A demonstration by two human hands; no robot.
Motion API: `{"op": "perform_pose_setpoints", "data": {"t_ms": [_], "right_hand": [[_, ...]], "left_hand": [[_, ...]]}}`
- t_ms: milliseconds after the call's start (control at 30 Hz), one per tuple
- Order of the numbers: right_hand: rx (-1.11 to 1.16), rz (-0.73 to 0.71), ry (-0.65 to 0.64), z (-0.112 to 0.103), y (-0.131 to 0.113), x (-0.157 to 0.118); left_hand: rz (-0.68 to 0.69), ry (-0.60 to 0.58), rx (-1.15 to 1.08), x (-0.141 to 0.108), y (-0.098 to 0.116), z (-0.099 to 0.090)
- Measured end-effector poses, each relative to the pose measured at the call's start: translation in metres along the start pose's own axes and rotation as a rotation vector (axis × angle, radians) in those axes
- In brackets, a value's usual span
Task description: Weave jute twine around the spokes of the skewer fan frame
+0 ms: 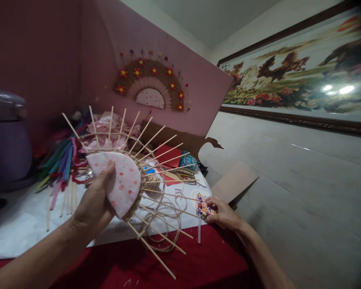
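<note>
My left hand [98, 196] holds a half-round piece [126, 182] covered in pink dotted cloth, with the thumb on its front. Wooden sticks [161, 150] fan out from its curved edge, and brown twine [142, 176] is woven around their bases. Loops of twine hang below, among the lower sticks. At the right, my right hand [221, 212] has its fingers closed on a small patterned object [205, 206], white with orange and purple marks. A pale translucent stick [199, 230] points down beside it. The patterned object lies close to the tips of the sticks.
Behind stands a pink board [198, 92] with a finished-looking fan [153, 70] pinned on it. Coloured strips [60, 160], red paper [168, 156], blue yarn [188, 161] and scissors [185, 174] lie on the white-covered table [15, 228]. A brown cardboard piece [234, 182] leans by the wall.
</note>
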State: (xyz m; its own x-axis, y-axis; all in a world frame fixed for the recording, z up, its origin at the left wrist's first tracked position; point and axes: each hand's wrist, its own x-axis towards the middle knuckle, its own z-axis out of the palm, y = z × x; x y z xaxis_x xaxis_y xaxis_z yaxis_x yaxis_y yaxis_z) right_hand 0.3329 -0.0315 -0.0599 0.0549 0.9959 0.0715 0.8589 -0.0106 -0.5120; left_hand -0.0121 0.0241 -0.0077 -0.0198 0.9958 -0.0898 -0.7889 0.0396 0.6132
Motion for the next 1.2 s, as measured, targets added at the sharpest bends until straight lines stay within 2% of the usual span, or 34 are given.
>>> {"op": "perform_pose_setpoints", "data": {"t_ms": [100,333,567,767,867,1067,1200], "right_hand": [[0.030,-0.021,-0.011,-0.001,0.004,-0.001],[0.037,0.060,-0.110,-0.016,0.004,0.001],[0.082,0.082,-0.222,-0.030,-0.010,0.000],[0.232,0.072,-0.263,-0.029,-0.018,-0.010],[0.208,0.045,-0.193,-0.024,-0.016,-0.014],[-0.113,0.035,0.050,-0.018,-0.010,-0.013],[-0.170,0.022,0.070,-0.015,-0.003,-0.011]], "left_hand": [[-0.012,-0.008,-0.004,0.000,-0.001,0.000],[-0.018,-0.045,-0.028,-0.004,0.001,0.002],[-0.023,-0.018,-0.023,-0.004,0.001,0.003],[-0.014,-0.041,-0.035,-0.004,0.002,0.003],[-0.024,-0.038,-0.051,-0.004,0.002,0.003],[-0.054,-0.012,-0.042,-0.006,0.003,0.003],[-0.058,-0.024,-0.036,-0.004,0.002,0.002]]}}
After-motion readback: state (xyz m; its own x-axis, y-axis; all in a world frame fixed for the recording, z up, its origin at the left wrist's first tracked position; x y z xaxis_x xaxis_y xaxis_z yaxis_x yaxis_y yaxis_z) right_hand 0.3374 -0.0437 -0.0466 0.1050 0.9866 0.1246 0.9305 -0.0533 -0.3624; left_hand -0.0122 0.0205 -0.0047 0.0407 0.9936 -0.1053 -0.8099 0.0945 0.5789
